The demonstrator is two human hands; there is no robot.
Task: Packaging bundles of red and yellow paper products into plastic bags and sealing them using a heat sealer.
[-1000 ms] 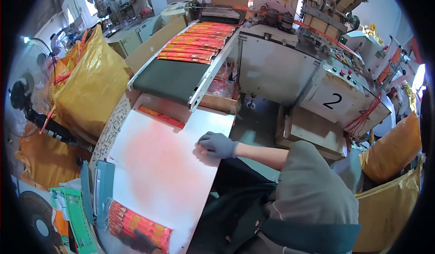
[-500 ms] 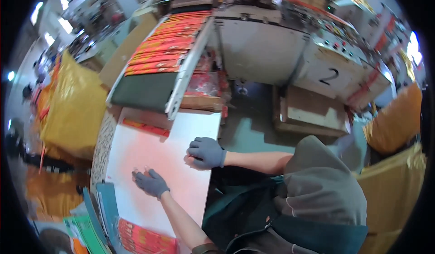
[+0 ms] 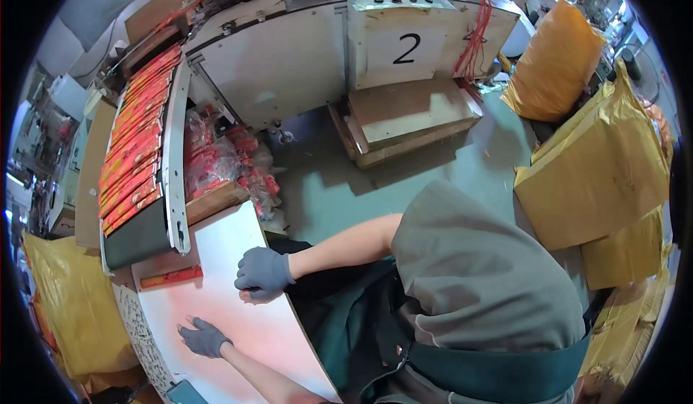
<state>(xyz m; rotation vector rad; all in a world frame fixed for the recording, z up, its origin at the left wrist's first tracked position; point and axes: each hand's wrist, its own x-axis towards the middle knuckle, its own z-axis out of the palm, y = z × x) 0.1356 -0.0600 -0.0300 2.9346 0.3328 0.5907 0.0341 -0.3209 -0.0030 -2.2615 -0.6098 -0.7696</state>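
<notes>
Both hands are out over the white board (image 3: 224,234), in grey gloves (image 3: 272,270) with bare fingertips. The left hand (image 3: 205,337) is loosely spread, fingers a bit apart, and I see nothing in it. Can't tell if it's resting on the board or just above it. The right hand (image 3: 264,273) is by the board's right edge, back of the hand up and fingers curled under (the tips are mostly tucked away, so I honestly can't tell if it's pinching anything).

The red packet (image 3: 172,277) lies flat at the far end of the board, just in front of the belt (image 3: 133,238). It's left of the right hand and farther off than the left one, and neither hand touches it.

The belt is dark green and has a long row of red packets (image 3: 137,144) on it, packed close together. Right of that there's a heap of clear plastic bags (image 3: 216,159) with red bits showing. A yellow sack (image 3: 76,310) is left of the board. Farther out there's a white cabinet (image 3: 289,65), a cardboard box (image 3: 408,112) on the floor (image 3: 325,180), and an orange sack (image 3: 556,65) over to the right.
</notes>
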